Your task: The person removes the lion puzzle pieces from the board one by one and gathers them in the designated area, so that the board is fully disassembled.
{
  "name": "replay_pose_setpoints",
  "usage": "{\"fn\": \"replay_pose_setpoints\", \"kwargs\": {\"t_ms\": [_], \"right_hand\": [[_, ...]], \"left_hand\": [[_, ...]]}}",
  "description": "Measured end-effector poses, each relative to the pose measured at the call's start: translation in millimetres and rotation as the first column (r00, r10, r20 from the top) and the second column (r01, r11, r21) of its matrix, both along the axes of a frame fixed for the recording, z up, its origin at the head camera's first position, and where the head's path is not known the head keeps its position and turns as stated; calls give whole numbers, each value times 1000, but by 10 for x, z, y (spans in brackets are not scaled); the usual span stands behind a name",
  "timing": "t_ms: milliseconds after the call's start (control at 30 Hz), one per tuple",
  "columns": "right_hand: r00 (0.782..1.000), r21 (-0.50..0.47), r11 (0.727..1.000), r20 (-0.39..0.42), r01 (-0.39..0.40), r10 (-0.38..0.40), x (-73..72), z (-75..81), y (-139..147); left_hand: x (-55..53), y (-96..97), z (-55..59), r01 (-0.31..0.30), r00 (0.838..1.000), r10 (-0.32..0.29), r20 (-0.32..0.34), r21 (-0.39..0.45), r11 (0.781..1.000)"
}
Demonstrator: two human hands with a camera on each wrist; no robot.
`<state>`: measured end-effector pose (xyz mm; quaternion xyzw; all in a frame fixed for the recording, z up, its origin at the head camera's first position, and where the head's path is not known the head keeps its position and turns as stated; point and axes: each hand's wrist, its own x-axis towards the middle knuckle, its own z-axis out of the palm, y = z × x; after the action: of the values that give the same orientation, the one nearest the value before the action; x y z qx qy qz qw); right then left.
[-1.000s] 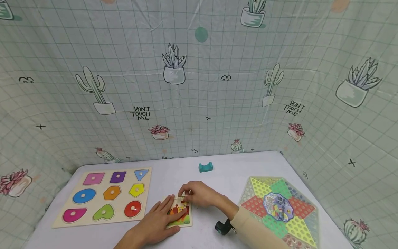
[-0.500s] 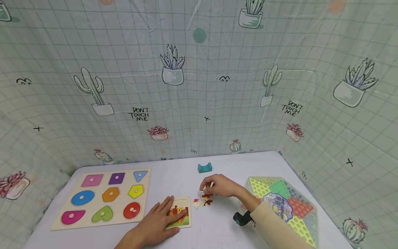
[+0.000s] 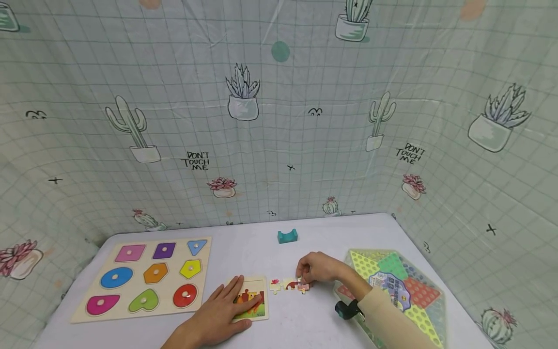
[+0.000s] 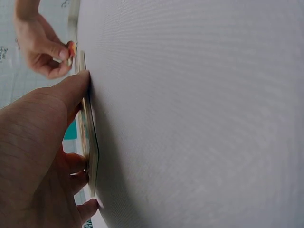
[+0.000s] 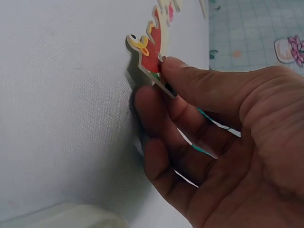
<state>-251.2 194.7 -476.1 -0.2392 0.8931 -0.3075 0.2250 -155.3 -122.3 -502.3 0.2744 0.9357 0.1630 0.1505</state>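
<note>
At the far left lies the pale wooden board of coloured, knobbed shapes [image 3: 167, 291], well apart from the work. Next, the left hand [image 3: 220, 310] rests on the small, square, wood-framed picture tray [image 3: 267, 303], fingers spread; light, even pressure should, in my judgement, stop the tray sliding. Just right of the tray, on the white-covered table [image 3: 244, 252], lie the cream jigsaw piece with a pink motif [image 3: 274, 286] and, beside it, the cream-and-brown jigsaw piece [image 3: 289, 285]. Further right, the right hand [image 3: 320, 267] pinches the thin red jigsaw piece with a yellow-edged eye [image 5: 151, 61] between thumb and fingers. That piece is tilted; whether it touches its neighbour cannot be told. A gentle pinch by the edge, levelled before release, would suit it and avoid nudging the others. Count, left to right: one shape board bearing nine shapes; one tray, its pieces uncountable beneath the hand; at least three pieces outside it; one teal, notched block [image 3: 287, 237], far side; one translucent, star-patterned game board [image 3: 398, 293], partly covered by the sleeve.
</note>
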Motion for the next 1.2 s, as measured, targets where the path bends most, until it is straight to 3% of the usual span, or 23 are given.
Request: {"fn": "replay_pose_setpoints", "kwargs": {"t_ms": [167,400,1200], "right_hand": [[998,60,998,-67,19,-15,9,2,-30],[994,72,997,-112,20,-12,21,11,-53],[990,93,995,-141,20,-7,12,-42,-72]], "left_hand": [[-3,0,1,0,1000,0,2,-8,1000],[-12,5,2,-6,1000,6,8,-13,1000],[-15,5,-18,-4,998,1,-60,-38,999]]}}
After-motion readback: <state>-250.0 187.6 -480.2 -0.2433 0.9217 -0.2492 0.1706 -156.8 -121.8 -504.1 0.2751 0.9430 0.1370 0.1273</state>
